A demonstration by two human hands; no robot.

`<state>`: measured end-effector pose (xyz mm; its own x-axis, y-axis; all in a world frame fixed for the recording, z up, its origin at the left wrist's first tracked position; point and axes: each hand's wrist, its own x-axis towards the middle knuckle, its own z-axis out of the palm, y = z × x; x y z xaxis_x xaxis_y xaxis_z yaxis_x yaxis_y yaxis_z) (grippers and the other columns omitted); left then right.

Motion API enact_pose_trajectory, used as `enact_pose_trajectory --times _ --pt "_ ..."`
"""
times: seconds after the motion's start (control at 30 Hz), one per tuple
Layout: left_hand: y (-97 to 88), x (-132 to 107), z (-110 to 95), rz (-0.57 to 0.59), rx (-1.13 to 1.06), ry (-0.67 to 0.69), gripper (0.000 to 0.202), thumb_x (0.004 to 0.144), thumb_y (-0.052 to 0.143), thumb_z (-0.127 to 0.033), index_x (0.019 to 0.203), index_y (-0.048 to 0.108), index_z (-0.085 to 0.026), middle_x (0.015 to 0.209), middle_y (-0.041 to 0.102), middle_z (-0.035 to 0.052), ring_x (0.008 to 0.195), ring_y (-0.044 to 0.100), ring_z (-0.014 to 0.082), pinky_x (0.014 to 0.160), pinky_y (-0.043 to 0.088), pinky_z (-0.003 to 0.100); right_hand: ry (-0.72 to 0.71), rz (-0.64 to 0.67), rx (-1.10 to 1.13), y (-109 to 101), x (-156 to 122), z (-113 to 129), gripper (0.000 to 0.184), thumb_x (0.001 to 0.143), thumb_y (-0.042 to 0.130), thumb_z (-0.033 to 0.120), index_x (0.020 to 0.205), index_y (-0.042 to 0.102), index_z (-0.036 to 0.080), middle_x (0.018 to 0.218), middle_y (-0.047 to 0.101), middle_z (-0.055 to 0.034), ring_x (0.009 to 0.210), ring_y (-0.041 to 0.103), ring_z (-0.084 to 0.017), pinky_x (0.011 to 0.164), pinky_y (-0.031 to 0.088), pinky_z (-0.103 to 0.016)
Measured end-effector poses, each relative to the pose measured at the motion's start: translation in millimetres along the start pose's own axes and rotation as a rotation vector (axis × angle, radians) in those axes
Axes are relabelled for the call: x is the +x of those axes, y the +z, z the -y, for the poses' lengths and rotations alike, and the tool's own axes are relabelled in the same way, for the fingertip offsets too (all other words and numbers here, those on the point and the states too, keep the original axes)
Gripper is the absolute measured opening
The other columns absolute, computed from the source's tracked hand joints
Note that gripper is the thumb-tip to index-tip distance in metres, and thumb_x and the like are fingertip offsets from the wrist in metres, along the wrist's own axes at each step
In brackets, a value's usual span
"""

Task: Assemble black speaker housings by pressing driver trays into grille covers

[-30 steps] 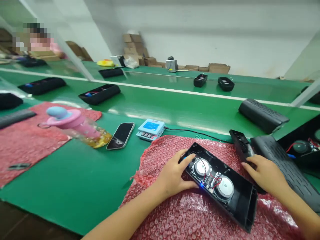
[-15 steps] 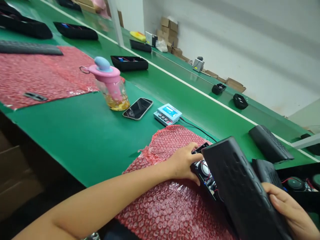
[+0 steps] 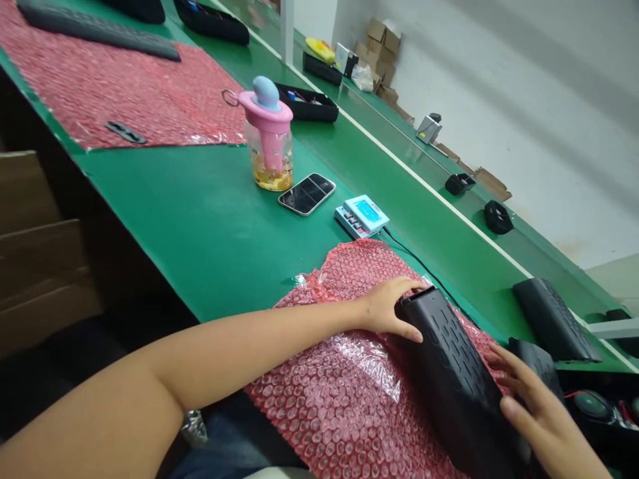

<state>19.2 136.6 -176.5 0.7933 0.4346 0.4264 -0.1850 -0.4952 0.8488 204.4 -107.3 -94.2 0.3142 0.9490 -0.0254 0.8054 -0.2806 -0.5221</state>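
Observation:
A long black speaker housing (image 3: 452, 372) lies on red bubble wrap (image 3: 349, 399), its slotted grille cover facing up. At its far end, my left hand (image 3: 392, 309) grips it, thumb along the near side and fingers around the end. My right hand (image 3: 534, 406) is beside the right long edge with its fingers stretched and apart; the thumb reaches the housing's edge. The inside of the housing is hidden under the cover.
A phone (image 3: 307, 194), a drink bottle with a pink lid (image 3: 269, 140) and a light-blue tester (image 3: 362, 216) with a black cable (image 3: 414, 256) stand beyond the wrap. Another black cover (image 3: 554, 319) and an opened housing with a driver (image 3: 594, 402) are at right.
The black cover, raised and tilted half a second ago over visible wiring, now lies down over the housing. My right hand has loosened from the cover's edge. The view has shifted.

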Motion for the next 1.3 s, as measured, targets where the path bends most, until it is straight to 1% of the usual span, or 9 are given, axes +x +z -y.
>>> enact_pose_trajectory --times 0.1,0.2,0.3,0.4,0.6,0.73,0.87,1.03,1.3 --pt "0.0 0 0 -0.026 -0.029 0.016 0.07 0.047 0.083 -0.042 0.111 0.06 -0.027 0.111 0.061 0.008 0.105 0.057 0.0292 0.094 0.044 0.046 -0.131 0.017 -0.345 18 -8 18 0.076 0.074 0.061 0.051 0.139 0.033 0.023 0.135 0.044 -0.0156 0.12 0.046 -0.034 0.092 0.046 -0.05" --pt "0.5 0 2 -0.039 -0.04 0.046 0.067 0.051 0.081 -0.042 0.112 0.061 -0.025 0.11 0.061 0.0086 0.106 0.057 0.0284 0.095 0.043 0.045 -0.146 -0.032 -0.529 32 -8 29 0.082 0.073 0.062 0.052 0.14 0.027 0.023 0.134 0.044 -0.0159 0.119 0.047 -0.034 0.091 0.046 -0.053" --pt "0.0 1 4 -0.03 -0.04 0.011 0.068 0.055 0.079 -0.044 0.117 0.058 -0.024 0.112 0.06 0.0092 0.107 0.056 0.0276 0.096 0.042 0.044 -0.145 -0.04 -0.557 35 -3 30 0.078 0.076 0.058 0.053 0.14 0.024 0.025 0.134 0.042 -0.0143 0.12 0.045 -0.033 0.093 0.044 -0.054" --pt "-2.2 3 6 -0.011 -0.049 -0.027 0.071 0.052 0.081 -0.043 0.117 0.058 -0.024 0.113 0.06 0.0094 0.105 0.057 0.028 0.092 0.044 0.044 -0.14 -0.009 -0.566 33 0 29 0.08 0.077 0.058 0.054 0.142 0.019 0.026 0.137 0.037 -0.0144 0.122 0.043 -0.033 0.093 0.044 -0.054" --pt "-9.4 6 7 0.059 -0.08 -0.011 0.072 0.049 0.083 -0.039 0.115 0.059 -0.023 0.11 0.063 0.0084 0.103 0.058 0.0283 0.087 0.047 0.042 -0.189 0.015 -0.609 33 -3 30 0.082 0.078 0.056 0.055 0.143 0.015 0.027 0.137 0.035 -0.0159 0.121 0.043 -0.034 0.091 0.045 -0.054" --pt "-13.3 7 7 0.106 -0.065 -0.036 0.073 0.049 0.083 -0.039 0.115 0.058 -0.022 0.111 0.062 0.0078 0.103 0.058 0.0278 0.087 0.047 0.041 -0.194 0.004 -0.641 35 -3 33 0.08 0.079 0.054 0.056 0.143 0.016 0.025 0.135 0.036 -0.0166 0.119 0.045 -0.033 0.089 0.047 -0.053" --pt "-15.5 9 8 0.174 -0.075 -0.056 0.082 0.048 0.084 -0.042 0.12 0.053 -0.018 0.116 0.06 0.0101 0.107 0.055 0.0269 0.087 0.046 0.038 -0.218 -0.047 -0.671 37 -4 35 0.077 0.08 0.051 0.056 0.142 0.018 0.024 0.133 0.039 -0.0159 0.116 0.048 -0.032 0.087 0.049 -0.05" --pt "-16.8 10 9 0.194 -0.014 -0.015 0.082 0.05 0.083 -0.042 0.121 0.053 -0.016 0.119 0.059 0.0109 0.112 0.052 0.0258 0.095 0.04 0.037 -0.271 -0.086 -0.719 37 -3 36 0.075 0.08 0.05 0.055 0.141 0.022 0.021 0.127 0.044 -0.0167 0.11 0.052 -0.031 0.083 0.052 -0.048" --pt "-14.5 9 9 0.164 0.159 0.133 0.077 0.051 0.081 -0.046 0.117 0.058 -0.012 0.115 0.062 0.0144 0.108 0.057 0.0265 0.096 0.041 0.035 -0.369 -0.092 -0.79 33 0 34 0.075 0.079 0.049 0.056 0.138 0.027 0.014 0.123 0.047 -0.0198 0.104 0.056 -0.032 0.076 0.055 -0.046"
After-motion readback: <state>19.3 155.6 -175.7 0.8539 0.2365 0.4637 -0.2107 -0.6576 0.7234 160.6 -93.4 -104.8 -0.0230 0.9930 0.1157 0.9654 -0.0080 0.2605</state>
